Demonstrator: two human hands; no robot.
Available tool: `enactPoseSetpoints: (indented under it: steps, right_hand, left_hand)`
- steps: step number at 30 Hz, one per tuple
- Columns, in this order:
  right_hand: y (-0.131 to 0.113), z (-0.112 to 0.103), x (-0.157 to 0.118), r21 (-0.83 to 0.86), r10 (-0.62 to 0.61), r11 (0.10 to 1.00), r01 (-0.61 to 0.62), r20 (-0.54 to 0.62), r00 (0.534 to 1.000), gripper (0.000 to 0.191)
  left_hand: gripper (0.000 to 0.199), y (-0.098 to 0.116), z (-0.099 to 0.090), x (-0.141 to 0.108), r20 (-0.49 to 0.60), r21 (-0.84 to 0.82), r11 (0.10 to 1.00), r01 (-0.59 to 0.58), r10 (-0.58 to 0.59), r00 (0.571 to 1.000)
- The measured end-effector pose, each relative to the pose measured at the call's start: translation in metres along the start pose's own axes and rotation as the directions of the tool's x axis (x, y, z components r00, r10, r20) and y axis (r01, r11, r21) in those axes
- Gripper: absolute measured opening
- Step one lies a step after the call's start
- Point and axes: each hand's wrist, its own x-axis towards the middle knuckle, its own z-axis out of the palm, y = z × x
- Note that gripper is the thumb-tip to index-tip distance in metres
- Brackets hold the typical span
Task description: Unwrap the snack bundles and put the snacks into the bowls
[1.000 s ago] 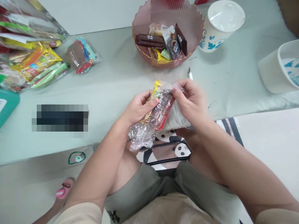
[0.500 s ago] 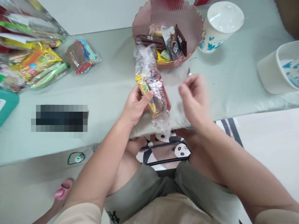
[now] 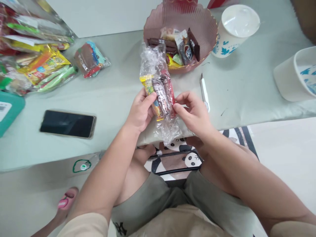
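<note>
A clear plastic bag (image 3: 161, 95) with yellow, dark brown and red snack packets inside is held up over the table's front edge. My left hand (image 3: 142, 110) is closed on its left side, the thumb lying across the yellow packet. On the right side, the thumb and fingers of my right hand (image 3: 191, 112) pinch the bag by the red packet. Beyond it stands a pink ribbed bowl (image 3: 207, 31) with a gold rim, holding several wrapped snacks (image 3: 185, 49). A white utility knife (image 3: 204, 93) lies just past my right hand.
Two white paper cups with blue leaf prints, one upright (image 3: 234, 36) and one tilted (image 3: 286, 79), are at right. At left lie a phone (image 3: 67, 123), a bagged snack (image 3: 86, 61), a pile of snack packets (image 3: 44, 65) and a green box (image 3: 11, 120). Someone's pink-sandalled foot (image 3: 67, 202) shows below.
My right hand has moved left and down, from free in the air to a pinch on the bag's right side. The utility knife, mostly hidden before, is now uncovered.
</note>
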Motion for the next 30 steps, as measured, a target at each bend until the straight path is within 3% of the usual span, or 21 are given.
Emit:
enactPoseSetpoints:
  steps: [3,5,15,20,23,27,30]
  right_hand:
    - [-0.001,0.003,-0.001,0.183,0.125,0.973,-0.138,0.083,0.989,0.04]
    - [-0.002,0.004,0.0,0.214,0.169,0.957,-0.197,0.144,0.975,0.039]
    - [0.006,0.007,0.005,0.245,0.224,0.942,-0.231,0.057,0.973,0.029]
    - [0.004,0.008,0.003,0.341,0.212,0.908,-0.245,0.132,0.968,0.029]
    - [0.001,0.008,0.001,0.323,0.209,0.91,-0.259,0.182,0.961,0.028]
    - [-0.004,0.007,-0.001,0.192,0.216,0.949,-0.248,0.173,0.961,0.025]
    - [-0.008,0.007,-0.002,0.141,0.249,0.95,-0.277,0.189,0.95,0.029]
  left_hand:
    - [0.042,0.0,-0.001,0.001,0.001,-0.03,0.999,0.031,-0.031,1.0]
    - [0.043,0.0,0.0,0.0,0.007,-0.026,0.999,0.043,-0.043,0.999]
    - [0.046,-0.001,-0.003,0.0,0.015,0.018,1.0,0.02,-0.021,1.0]
    - [0.048,0.0,-0.004,-0.001,0.003,0.076,0.996,-0.035,0.035,0.999]
    - [0.049,-0.002,-0.006,0.0,-0.014,0.124,0.987,-0.103,0.105,0.994]
    - [0.066,-0.006,-0.014,0.005,-0.113,0.181,0.963,-0.2,0.223,0.968]
    - [0.061,-0.005,-0.018,0.009,-0.174,0.193,0.951,-0.242,0.276,0.945]
